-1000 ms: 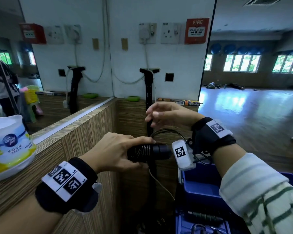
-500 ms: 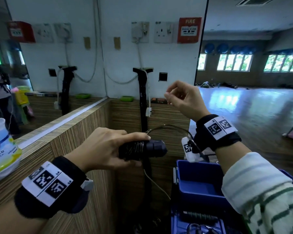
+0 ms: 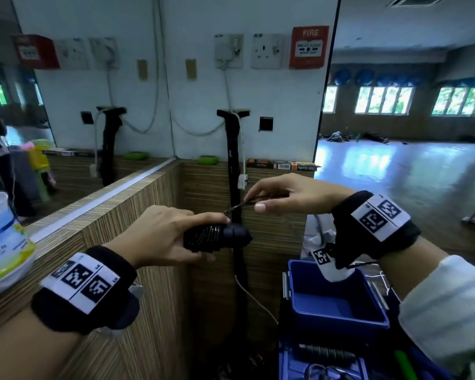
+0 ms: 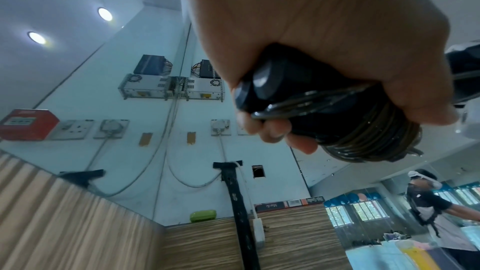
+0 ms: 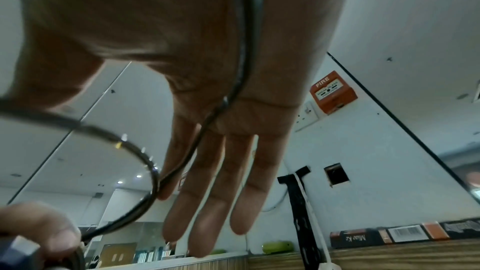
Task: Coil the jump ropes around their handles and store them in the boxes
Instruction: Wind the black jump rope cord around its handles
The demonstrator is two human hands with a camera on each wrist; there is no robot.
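Note:
My left hand (image 3: 162, 237) grips a pair of black jump rope handles (image 3: 217, 238) held level at chest height, with several turns of dark rope coiled around them (image 4: 369, 141). Just above and right of the handles, my right hand (image 3: 254, 204) pinches the free rope (image 3: 235, 206) between thumb and forefinger. In the right wrist view the rope (image 5: 241, 52) runs across the palm and loops down to the left; the other fingers (image 5: 207, 202) are straight. An open blue box (image 3: 337, 305) sits below my right wrist.
A second blue box (image 3: 291, 363) lower down holds another black-handled rope (image 3: 324, 352). A wood-grain ledge (image 3: 107, 215) runs along my left, with a white air freshener tub (image 3: 0, 242) on it. A black upright post (image 3: 235, 165) stands against the mirrored wall behind the handles.
My right hand rose up and away with the rope, then came back down close to the handles, bringing the rope round. My left hand kept its grip on the handles.

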